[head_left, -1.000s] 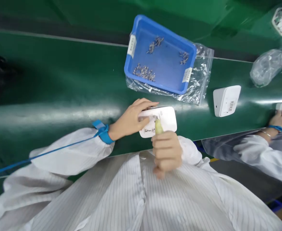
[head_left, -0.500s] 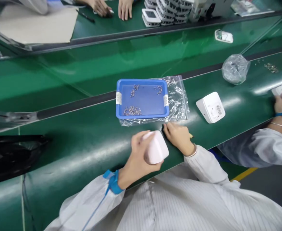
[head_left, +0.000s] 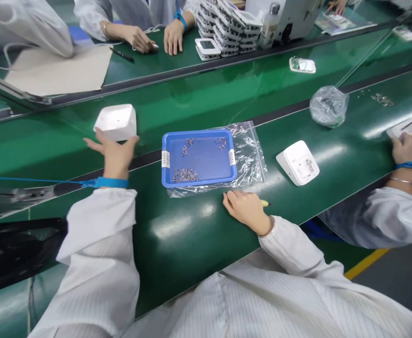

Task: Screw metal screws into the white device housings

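Note:
Over the green belt, my left hand (head_left: pixel 113 152) is open with its fingers spread. Just beyond its fingertips a white rounded device housing (head_left: pixel 116 119) rests on the belt; I cannot tell whether a finger still touches it. My right hand (head_left: pixel 245 211) lies on the green bench top with its fingers curled round a slim tool with a yellow end (head_left: pixel 264 203); the rest of the tool is hidden. Ahead of that hand is a blue tray (head_left: pixel 206 180) holding several small piles of screws (head_left: pixel 185 175). A second white device (head_left: pixel 299 162) sits to the right.
A clear zip bag (head_left: pixel 250 162) lies under the tray. Further right are a crumpled plastic bag (head_left: pixel 329 107), loose screws (head_left: pixel 382 99) and a co-worker's hand (head_left: pixel 408 148). An opened white device (head_left: pixel 302 65) is on the belt. Stacked devices (head_left: pixel 234 28) stand opposite.
My left hand has moved forward and left, carrying the white housing onto the belt, and its fingers have opened. My right hand stays on the bench. The camera view has shifted.

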{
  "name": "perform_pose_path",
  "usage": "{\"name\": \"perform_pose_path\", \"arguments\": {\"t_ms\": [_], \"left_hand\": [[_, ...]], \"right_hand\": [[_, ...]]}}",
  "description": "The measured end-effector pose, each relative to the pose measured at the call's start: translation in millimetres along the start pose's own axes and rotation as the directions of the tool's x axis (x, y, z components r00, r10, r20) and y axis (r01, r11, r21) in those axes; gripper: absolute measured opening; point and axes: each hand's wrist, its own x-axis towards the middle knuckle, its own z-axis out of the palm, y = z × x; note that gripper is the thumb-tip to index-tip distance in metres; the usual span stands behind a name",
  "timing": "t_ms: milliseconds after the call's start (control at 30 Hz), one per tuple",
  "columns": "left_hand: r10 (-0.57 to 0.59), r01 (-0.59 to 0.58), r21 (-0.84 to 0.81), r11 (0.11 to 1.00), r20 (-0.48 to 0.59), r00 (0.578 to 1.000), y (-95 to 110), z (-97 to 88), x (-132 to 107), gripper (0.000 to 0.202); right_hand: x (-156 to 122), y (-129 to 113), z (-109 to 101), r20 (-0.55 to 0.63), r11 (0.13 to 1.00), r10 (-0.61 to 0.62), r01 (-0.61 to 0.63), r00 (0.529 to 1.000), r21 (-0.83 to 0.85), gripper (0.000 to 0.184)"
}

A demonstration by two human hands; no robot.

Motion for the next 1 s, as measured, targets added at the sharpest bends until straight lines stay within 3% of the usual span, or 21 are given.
{"name": "perform_pose_path", "arguments": {"t_ms": [67,167,233,333,433,567,633,800,900,1000], "left_hand": [[0.056,-0.057,0.043,0.997,0.031,0.998,28,6.6,-13,0.094],[0.263,-0.276,0.029,0.961,0.232,0.937,72,28.0,-31,0.045],[0.335,-0.365,0.052,0.930,0.297,0.894,90,44.9,-34,0.020],[0.320,-0.402,0.191,0.895,0.351,0.880,100,62.5,-29,0.017],[0.243,-0.406,0.297,0.865,0.459,0.855,103,66.6,-22,0.020],[0.213,-0.422,0.215,0.881,0.616,0.758,108,64.6,-21,0.012],[0.255,-0.438,0.156,0.885,0.625,0.737,109,64.7,-25,0.007],[0.415,-0.447,-0.034,0.894,0.443,0.795,103,60.0,-42,0.006],[0.388,-0.386,-0.077,0.919,0.330,0.860,99,49.5,-50,0.010],[0.322,-0.284,-0.168,0.944,0.284,0.903,98,39.7,-56,0.013]], "right_hand": [[0,0,1,-0.021,1.000,-0.004,0.004,1.000,0.008,0.038],[-1,1,2,-0.032,1.000,-0.016,0.016,0.999,0.018,0.038],[-1,2,2,-0.028,1.000,-0.020,0.021,0.999,0.020,0.039],[-1,2,1,-0.012,1.000,-0.018,0.018,1.000,0.017,0.039],[-1,2,1,0.005,1.000,-0.010,0.010,1.000,0.020,0.038],[0,3,2,0.030,1.000,0.002,-0.003,1.000,0.030,0.038],[0,3,2,0.044,0.999,0.008,-0.010,0.999,0.031,0.039],[-2,4,2,0.075,0.999,0.023,-0.025,0.997,0.029,0.041],[-2,4,2,0.091,0.999,0.025,-0.028,0.996,0.032,0.041],[-2,4,2,0.096,0.999,0.035,-0.038,0.995,0.032,0.041]]}}
